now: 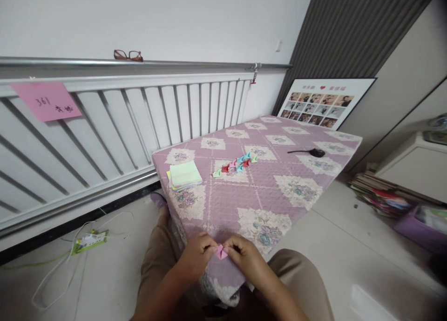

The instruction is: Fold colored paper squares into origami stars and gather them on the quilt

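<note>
A small folded piece of pink paper point(220, 252) is held between both hands above the near corner of the cloth-covered table. My left hand point(199, 255) pinches its left side with thumb and fingertips. On the other side, my right hand point(245, 255) grips the paper the same way. Farther up the table lie several small folded paper pieces point(239, 168) in red, blue, pink and pale green, grouped closely. To their left sits a stack of square paper sheets point(185, 174), pale green on top with other colours showing at the edges.
A purple flowered cloth point(265, 183) covers the table. A black object with a thin tail point(317, 152) lies at its right. Behind stand a white radiator point(195, 109) and a photo board point(316, 102). Glasses point(128, 55) rest on the pipe. A power strip point(90, 241) lies on the floor.
</note>
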`<state>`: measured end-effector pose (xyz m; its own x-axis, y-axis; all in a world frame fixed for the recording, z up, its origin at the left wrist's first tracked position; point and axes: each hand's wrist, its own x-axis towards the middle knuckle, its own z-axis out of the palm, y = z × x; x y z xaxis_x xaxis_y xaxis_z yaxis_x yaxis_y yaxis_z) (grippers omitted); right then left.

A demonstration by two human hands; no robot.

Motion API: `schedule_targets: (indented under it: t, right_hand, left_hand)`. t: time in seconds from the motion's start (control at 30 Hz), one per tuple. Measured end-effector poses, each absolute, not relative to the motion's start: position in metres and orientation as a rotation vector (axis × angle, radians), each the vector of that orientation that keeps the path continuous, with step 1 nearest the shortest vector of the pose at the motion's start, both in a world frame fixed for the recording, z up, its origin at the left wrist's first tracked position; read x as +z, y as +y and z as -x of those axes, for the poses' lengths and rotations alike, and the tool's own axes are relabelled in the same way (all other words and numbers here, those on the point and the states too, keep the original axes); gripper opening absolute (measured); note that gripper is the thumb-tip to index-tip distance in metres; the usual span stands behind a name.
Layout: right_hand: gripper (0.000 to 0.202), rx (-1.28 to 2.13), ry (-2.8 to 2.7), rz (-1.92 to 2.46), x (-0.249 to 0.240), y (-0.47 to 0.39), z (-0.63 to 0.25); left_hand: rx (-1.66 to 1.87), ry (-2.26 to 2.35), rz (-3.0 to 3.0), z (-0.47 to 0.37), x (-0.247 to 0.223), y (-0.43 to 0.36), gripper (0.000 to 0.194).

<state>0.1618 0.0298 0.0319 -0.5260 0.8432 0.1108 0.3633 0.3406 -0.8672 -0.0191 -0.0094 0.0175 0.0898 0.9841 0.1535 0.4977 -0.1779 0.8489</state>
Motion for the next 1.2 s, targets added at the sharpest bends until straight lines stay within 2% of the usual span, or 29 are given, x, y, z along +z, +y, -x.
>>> schedule_targets:
  t: [0.33, 0.9, 1.03, 1.2]
  right_hand:
    - [0.02, 1.245, -1.827, 1.161, 0.03, 0.027, -0.168]
    - [0.028, 1.255, -1.576, 1.141, 0.005, 0.019, -0.172]
    - [0.024, 1.134, -1.728, 1.183, 0.006, 0.021, -0.173]
    - [0.018, 0.81, -2.04, 1.196, 0.005, 0.026, -0.177]
  left_hand:
    - [1.125, 1.592, -1.412, 0.012, 0.023, -0.014, 0.014]
    - [1.204, 1.68, -1.287, 0.004, 0.007, -0.017, 0.008]
    - [1.097, 1.698, -1.425, 0.006, 0.002, -0.015, 0.01]
    - [0.847, 1.722, -1.776, 0.007, -0.004, -0.015, 0.017]
